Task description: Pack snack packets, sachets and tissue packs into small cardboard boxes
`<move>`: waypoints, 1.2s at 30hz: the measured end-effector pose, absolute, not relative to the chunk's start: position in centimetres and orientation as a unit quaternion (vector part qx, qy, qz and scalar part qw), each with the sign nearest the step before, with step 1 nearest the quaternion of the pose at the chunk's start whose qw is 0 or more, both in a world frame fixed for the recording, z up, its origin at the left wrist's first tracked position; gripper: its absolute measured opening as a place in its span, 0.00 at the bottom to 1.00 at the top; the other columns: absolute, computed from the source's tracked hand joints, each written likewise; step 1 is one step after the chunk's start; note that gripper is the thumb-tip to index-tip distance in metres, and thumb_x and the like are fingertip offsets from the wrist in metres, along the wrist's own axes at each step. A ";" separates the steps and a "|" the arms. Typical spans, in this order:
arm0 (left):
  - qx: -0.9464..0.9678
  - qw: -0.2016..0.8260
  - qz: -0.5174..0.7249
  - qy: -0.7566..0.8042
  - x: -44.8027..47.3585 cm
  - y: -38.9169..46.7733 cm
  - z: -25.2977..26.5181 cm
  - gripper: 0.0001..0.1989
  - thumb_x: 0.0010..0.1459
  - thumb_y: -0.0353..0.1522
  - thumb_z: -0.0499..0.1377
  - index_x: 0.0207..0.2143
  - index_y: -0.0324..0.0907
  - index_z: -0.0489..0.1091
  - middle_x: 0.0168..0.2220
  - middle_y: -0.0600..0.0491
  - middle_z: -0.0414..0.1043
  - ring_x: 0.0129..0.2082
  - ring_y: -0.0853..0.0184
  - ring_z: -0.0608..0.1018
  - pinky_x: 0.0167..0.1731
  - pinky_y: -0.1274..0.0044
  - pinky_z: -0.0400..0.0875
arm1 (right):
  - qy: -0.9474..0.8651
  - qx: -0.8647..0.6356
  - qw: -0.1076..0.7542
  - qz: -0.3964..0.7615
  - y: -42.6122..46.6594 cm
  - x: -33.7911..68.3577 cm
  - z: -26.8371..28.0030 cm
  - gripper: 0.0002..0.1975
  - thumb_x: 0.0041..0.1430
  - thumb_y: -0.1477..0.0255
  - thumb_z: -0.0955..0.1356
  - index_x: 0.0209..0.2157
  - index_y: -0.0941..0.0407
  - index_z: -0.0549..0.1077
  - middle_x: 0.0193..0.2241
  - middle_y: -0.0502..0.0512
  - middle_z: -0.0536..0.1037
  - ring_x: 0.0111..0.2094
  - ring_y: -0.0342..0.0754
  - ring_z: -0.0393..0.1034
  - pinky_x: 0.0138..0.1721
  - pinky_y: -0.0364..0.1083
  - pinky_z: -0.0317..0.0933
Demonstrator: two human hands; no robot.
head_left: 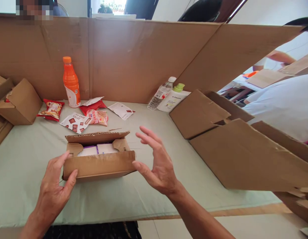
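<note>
A small cardboard box lies on the pale green cloth in front of me, with its lid flap raised at the back. White packs with purple edges show inside, between the folded side flaps. My left hand grips the box's left end, thumb on the front face and index finger by the upper left corner. Just off the right end, my right hand is raised with fingers spread and nothing in it. Its thumb tip is close to the box's corner; whether it touches, I cannot tell.
Behind the box lie several snack packets and an orange bottle. A clear water bottle and a white lotion bottle lean at the back. Larger cartons stand right, others left. A cardboard wall closes the back.
</note>
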State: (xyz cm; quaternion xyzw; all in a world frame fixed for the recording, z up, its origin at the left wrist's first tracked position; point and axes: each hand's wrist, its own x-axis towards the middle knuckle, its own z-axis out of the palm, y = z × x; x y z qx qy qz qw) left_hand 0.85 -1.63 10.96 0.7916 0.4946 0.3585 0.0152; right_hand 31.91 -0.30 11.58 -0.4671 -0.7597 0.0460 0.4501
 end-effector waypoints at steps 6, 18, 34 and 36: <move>0.820 -0.023 0.335 0.464 0.5 -0.3 10.8 0.27 0.68 0.31 0.57 0.67 0.46 0.56 0.70 0.41 0.54 0.68 0.52 0.62 0.62 0.58 0.67 | -0.851 -0.357 0.377 0.073 2.1 31.7 9.8 0.22 0.70 0.64 0.64 0.63 0.52 0.65 0.54 0.62 0.78 0.57 0.57 0.72 0.58 0.59 0.64; 0.900 0.148 0.245 0.330 -2.1 1.1 10.0 0.32 0.68 0.43 0.56 0.70 0.49 0.51 0.71 0.42 0.52 0.74 0.46 0.45 0.67 0.48 0.54 | -0.801 -0.473 0.355 0.093 -2.3 34.0 3.9 0.28 0.72 0.62 0.61 0.71 0.41 0.56 0.73 0.54 0.53 0.67 0.57 0.60 0.58 0.52 0.68; 0.689 -0.206 0.311 0.621 -14.8 -4.9 7.5 0.20 0.65 0.33 0.60 0.58 0.41 0.64 0.61 0.37 0.64 0.68 0.46 0.62 0.62 0.54 0.65 | -0.810 -0.321 0.325 0.368 15.2 7.0 5.3 0.32 0.71 0.59 0.59 0.72 0.53 0.55 0.70 0.59 0.60 0.70 0.54 0.53 0.70 0.57 0.49; 0.641 -0.266 0.308 0.651 -16.9 -3.1 6.9 0.20 0.66 0.35 0.60 0.57 0.40 0.66 0.59 0.37 0.66 0.67 0.44 0.63 0.62 0.52 0.64 | -0.806 -0.360 0.311 0.351 17.1 0.8 4.8 0.34 0.72 0.62 0.57 0.74 0.58 0.47 0.71 0.62 0.56 0.71 0.53 0.52 0.69 0.56 0.51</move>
